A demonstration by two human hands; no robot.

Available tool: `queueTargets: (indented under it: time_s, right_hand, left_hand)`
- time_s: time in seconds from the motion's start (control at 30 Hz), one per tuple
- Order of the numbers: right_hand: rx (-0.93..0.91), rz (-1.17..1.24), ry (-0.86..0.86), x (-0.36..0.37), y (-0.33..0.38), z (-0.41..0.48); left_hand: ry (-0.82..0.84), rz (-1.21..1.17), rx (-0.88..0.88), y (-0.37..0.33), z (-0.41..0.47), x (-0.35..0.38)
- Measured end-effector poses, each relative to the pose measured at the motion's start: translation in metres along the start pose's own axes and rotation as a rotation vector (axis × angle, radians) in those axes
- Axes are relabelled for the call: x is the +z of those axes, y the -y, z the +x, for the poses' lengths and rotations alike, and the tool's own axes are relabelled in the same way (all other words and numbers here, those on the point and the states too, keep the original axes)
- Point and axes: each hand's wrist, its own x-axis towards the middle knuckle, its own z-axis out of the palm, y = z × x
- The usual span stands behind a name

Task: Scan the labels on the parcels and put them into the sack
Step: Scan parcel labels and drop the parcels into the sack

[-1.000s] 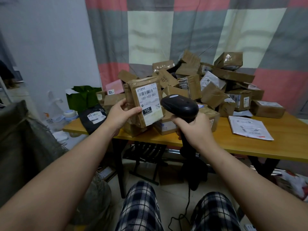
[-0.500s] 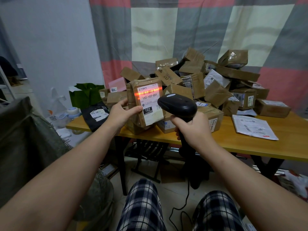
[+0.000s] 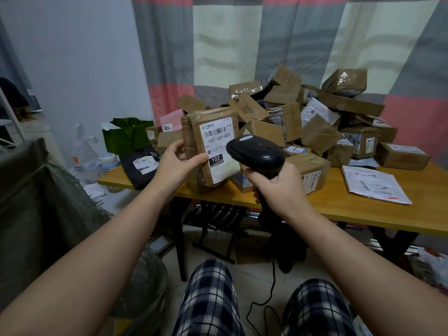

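My left hand [image 3: 178, 163] holds a brown taped parcel [image 3: 194, 132] upright, its white label reading 102-102-C01 turned toward me. My right hand [image 3: 281, 187] grips the handle of a black barcode scanner [image 3: 255, 152], whose head sits just right of the label and overlaps its lower right corner. No red scan line shows on the label. A grey-green woven sack [image 3: 36, 202] stands at the left edge, its mouth beside my left forearm. A large pile of brown parcels [image 3: 303, 117] covers the wooden table [image 3: 363, 209] behind.
A black mailer bag [image 3: 140, 166], a green bag [image 3: 128, 135] and a pink packet [image 3: 171, 121] lie at the table's left end. A flat white mailer [image 3: 375, 184] lies at the right. The scanner cable [image 3: 266, 299] trails to the floor between my knees.
The red scan line that lit the label half a second ago is gone. The parcel and scanner have come slightly closer together; both hands keep their grips.
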Motion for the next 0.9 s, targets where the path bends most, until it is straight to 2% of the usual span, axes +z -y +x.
queueTargets:
  time_s: [0.2, 0.3, 0.5, 0.6, 0.77, 0.9]
  right_hand:
    - [-0.079, 0.031, 0.154, 0.053, -0.002, 0.011]
    - [-0.014, 0.114, 0.243, 0.108, -0.020, 0.005]
    - [0.074, 0.060, 0.481, 0.222, -0.054, -0.018]
    - [0.110, -0.008, 0.638, 0.263, -0.073, -0.029]
    - [0.064, -0.153, 0.779, 0.307, -0.108, -0.033]
    - [0.080, -0.299, 0.861, 0.334, -0.135, -0.030]
  left_hand:
    - [-0.134, 0.037, 0.015, 0.023, -0.038, -0.050]
    - [-0.260, 0.150, -0.002, 0.052, -0.063, -0.093]
    - [-0.551, 0.303, -0.231, 0.119, -0.120, -0.189]
    - [-0.630, 0.370, -0.364, 0.151, -0.152, -0.222]
    - [-0.574, 0.607, -0.596, 0.207, -0.175, -0.247]
    - [-0.376, 0.827, -0.746, 0.256, -0.172, -0.248]
